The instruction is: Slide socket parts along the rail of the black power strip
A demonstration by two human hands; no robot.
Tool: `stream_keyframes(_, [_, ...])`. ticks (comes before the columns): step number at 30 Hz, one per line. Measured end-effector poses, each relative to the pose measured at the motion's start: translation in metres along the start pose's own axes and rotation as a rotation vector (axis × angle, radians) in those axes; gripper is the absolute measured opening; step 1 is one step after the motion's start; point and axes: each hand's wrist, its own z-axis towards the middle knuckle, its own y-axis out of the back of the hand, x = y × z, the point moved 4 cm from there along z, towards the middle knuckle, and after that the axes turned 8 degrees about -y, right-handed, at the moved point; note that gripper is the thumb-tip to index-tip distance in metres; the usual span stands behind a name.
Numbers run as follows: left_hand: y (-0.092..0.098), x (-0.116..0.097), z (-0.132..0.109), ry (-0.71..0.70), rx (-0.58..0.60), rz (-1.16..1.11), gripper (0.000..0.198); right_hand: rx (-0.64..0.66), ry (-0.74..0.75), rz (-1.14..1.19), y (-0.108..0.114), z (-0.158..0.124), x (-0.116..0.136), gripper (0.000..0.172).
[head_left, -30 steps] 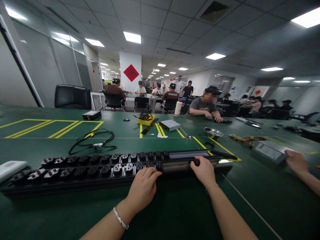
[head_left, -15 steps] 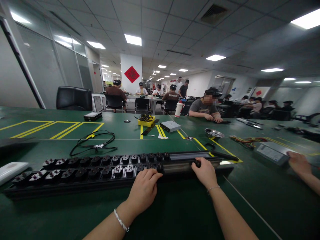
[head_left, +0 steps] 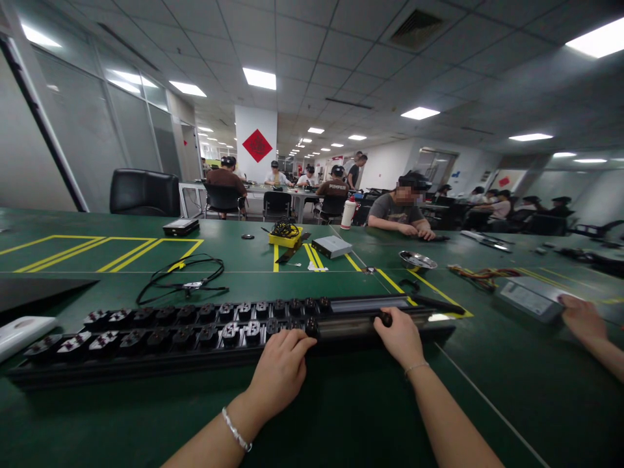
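Observation:
A long black power strip unit [head_left: 160, 338] with two rows of sockets lies across the green table [head_left: 341, 409] in front of me. My left hand [head_left: 280, 374] rests on its near edge by the last sockets, fingers curled over the rail. My right hand [head_left: 400, 338] is closed on a small black round part [head_left: 385, 318] on the bare rail section to the right.
A black cable [head_left: 180, 279] lies behind the strip, a white device [head_left: 22, 328] at far left. Beyond are a yellow tray [head_left: 284, 237], a grey box [head_left: 331, 246] and a metal bowl [head_left: 416, 260]. A co-worker's hand [head_left: 580, 318] touches a grey unit [head_left: 529, 298] at right. Other people sit further back.
My hands stay on the strip. The view has shifted slightly, and a dark flat panel now shows at the left edge.

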Motion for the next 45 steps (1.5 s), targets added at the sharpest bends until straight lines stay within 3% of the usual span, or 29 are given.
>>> stream_keyframes(45, [-0.0040, 0.0023, 0.0000, -0.012, 0.002, 0.012, 0.043, -0.027, -0.001, 0.018, -0.0030, 0.0027, -0.0042, 0.031])
